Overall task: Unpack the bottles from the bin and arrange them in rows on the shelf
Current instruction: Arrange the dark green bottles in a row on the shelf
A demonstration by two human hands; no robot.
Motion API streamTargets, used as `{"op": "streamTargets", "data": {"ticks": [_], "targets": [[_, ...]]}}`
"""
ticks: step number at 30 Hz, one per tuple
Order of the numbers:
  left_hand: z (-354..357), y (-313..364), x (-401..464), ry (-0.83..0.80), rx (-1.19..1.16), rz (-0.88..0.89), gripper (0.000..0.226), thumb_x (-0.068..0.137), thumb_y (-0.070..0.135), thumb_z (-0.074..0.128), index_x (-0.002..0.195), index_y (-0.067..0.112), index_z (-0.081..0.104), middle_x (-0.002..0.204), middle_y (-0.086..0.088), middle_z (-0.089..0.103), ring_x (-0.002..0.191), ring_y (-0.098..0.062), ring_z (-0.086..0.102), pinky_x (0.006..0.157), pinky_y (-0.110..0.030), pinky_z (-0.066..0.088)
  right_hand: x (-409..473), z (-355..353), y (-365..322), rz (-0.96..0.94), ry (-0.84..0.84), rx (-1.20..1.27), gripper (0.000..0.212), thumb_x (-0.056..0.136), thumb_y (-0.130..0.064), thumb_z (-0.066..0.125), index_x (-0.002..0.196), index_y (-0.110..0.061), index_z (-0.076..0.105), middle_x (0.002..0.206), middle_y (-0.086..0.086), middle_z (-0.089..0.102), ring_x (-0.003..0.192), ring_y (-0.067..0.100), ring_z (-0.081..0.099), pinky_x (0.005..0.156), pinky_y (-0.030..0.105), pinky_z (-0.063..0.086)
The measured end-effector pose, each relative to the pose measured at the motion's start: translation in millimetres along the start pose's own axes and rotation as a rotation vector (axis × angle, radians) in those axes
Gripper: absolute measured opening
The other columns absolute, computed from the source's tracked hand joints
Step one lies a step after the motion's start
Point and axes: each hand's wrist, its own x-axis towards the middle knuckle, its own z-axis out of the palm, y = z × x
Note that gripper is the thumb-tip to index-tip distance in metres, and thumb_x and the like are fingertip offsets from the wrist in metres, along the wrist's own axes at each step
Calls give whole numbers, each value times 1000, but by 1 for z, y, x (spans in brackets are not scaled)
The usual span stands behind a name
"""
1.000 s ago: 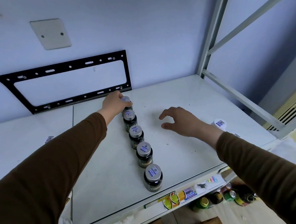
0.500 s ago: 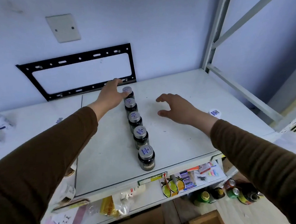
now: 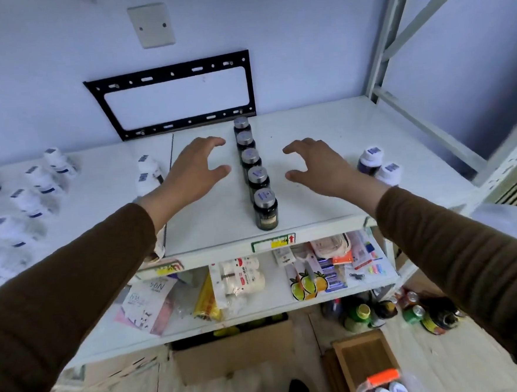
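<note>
White shelf top (image 3: 323, 130) against a pale wall, and I see five dark bottles (image 3: 259, 177) standing upright in one row running front to back. They look like small, rigid jars with smooth sides and metal caps, probably light; I'd grip each round the body below the cap. Left hand (image 3: 192, 169) and right hand (image 3: 319, 164) hover either side, fingers loosely spread, grasping nothing. White-capped bottles (image 3: 377, 166) wait to the right.

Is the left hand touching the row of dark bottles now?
Apart. The head view shows bare white shelf between the left hand and the row of dark bottles.
</note>
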Motion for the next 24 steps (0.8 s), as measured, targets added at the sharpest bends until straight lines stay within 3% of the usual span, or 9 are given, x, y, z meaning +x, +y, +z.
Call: {"op": "streamTargets", "data": {"ticks": [5, 7, 11, 18, 21, 24], "targets": [[7, 16, -65, -10, -40, 11, 51, 93, 37, 63, 140, 26, 46, 141, 0, 47, 131, -17, 42, 99, -24, 30, -63, 2, -20, 41, 24, 9, 50, 91, -33, 63, 137, -20, 49, 136, 9, 51, 123, 30, 46, 97, 36, 40], [20, 31, -129, -50, -57, 19, 50, 93, 35, 63, 139, 24, 47, 140, -2, 48, 131, -18, 43, 98, -24, 30, -127, 17, -34, 56, -23, 6, 50, 91, -32, 64, 137, -19, 49, 134, 10, 51, 123, 30, 46, 98, 37, 42], [39, 39, -159, -81, -86, -19, 50, 91, 33, 65, 137, 24, 48, 136, -3, 51, 128, -19, 46, 97, -25, 31, -163, 30, -35, 81, -64, -2, 52, 89, -26, 66, 137, -18, 49, 133, 11, 52, 123, 31, 46, 100, 37, 40], [98, 80, -231, -121, -127, -77, 49, 86, 38, 67, 132, 31, 51, 122, 5, 55, 113, -15, 53, 84, -26, 35, -261, 56, -5, 107, -157, 2, 54, 87, -27, 68, 136, -18, 50, 133, 12, 54, 123, 33, 48, 98, 39, 43], [134, 100, -264, -182, -152, -116, 52, 87, 38, 67, 135, 28, 49, 138, 2, 52, 125, -16, 49, 94, -27, 36, -307, 71, 20, 120, -212, -6, 56, 87, -28, 68, 138, -19, 47, 138, 11, 50, 124, 34, 48, 97, 40, 44], [173, 122, -298, -254, -155, -136, 52, 89, 36, 65, 138, 27, 48, 140, 1, 50, 130, -17, 46, 98, -27, 34, -352, 87, 48, 157, -287, -12, 58, 86, -28, 68, 139, -19, 46, 138, 10, 50, 125, 33, 47, 101, 42, 43]]}}
